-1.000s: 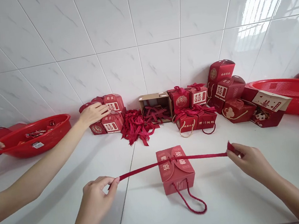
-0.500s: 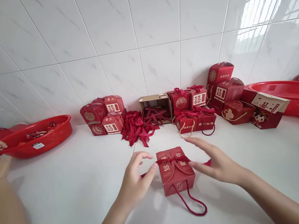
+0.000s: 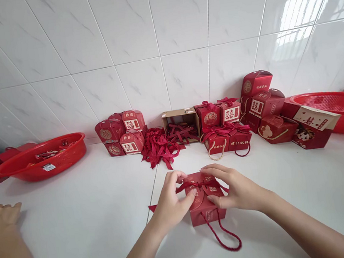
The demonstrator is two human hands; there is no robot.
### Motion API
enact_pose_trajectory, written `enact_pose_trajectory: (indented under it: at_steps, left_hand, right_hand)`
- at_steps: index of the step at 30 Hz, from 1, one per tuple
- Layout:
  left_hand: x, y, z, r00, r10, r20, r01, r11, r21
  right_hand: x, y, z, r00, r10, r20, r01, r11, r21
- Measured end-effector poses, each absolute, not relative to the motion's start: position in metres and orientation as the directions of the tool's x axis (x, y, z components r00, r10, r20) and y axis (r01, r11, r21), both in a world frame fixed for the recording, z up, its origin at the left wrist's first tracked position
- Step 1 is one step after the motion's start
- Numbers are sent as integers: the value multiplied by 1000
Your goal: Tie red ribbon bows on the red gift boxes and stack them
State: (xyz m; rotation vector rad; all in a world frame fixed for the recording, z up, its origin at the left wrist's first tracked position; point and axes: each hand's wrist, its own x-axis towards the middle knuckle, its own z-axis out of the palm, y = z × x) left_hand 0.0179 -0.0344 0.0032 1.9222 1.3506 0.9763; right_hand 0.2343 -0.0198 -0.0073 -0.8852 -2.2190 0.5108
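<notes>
With the clock face laid flat on the counter (image 3: 77, 224) and 12 toward the tiled wall (image 3: 160, 30), the small red box (image 3: 208, 213) sits at centre, close to the front edge.

- Left hand (image 3: 171, 202): comes in from 7 o'clock. Thumb and fingers are pinched together on the red ribbon (image 3: 197, 183) where it crosses the box top. One loose ribbon end trails out under the wrist toward 8 o'clock.
- Right hand (image 3: 234, 186): comes in from 4 o'clock. Index finger reaches over the top, thumb presses the front flap, so the box is clamped between them. Judgement: this hold keeps the light box from sliding while the other hand works the ribbon.
- Cord handle (image 3: 224, 237): hangs off the box front and lies looped on the counter at 6 o'clock, clear of both hands.

Surroundings:
- 12 o'clock, against the wall: an open cardboard carton (image 3: 179, 119) with ribbons inside.
- 11 o'clock: a loose ribbon pile (image 3: 158, 147) spilling beside the carton, probably kept within easy reach.
- 10 o'clock: a plain stack of boxes (image 3: 122, 133), none showing a bow.
- 1 o'clock: stacked boxes with bows (image 3: 222, 129); further boxes lean at 2 o'clock.
- 9 o'clock and 3 o'clock: a red left basket (image 3: 42, 159) and a red right basket (image 3: 329, 105), well apart from the work.
- 8 o'clock, at the frame edge: another person's hand (image 3: 4, 246), blurred, resting flat on the counter, touching nothing else.
</notes>
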Motion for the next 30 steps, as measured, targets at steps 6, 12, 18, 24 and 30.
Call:
enact_pose_trajectory:
  at_steps: [6,12,18,24,30]
  left_hand:
    - [16,-31,-7,159,987,37,419,-101,902]
    - [9,-24,-10,270,959,-89,423,-35,906]
    - [0,-24,-10,199,980,-27,633,-108,767]
    - [-25,-4,-9,290,930,-225,623,-5,782]
    - [-32,4,16,672,610,-418,529,-1,848]
  right_hand:
    - [234,-32,-23,-487,795,362,485,591,-645]
    - [236,-30,-34,-166,968,187,476,245,-845]
    - [254,-26,-19,-202,940,275,396,335,-855]
    - [270,-33,-14,-346,853,391,572,522,-633]
    - [252,-24,-18,-34,758,651,659,507,-556]
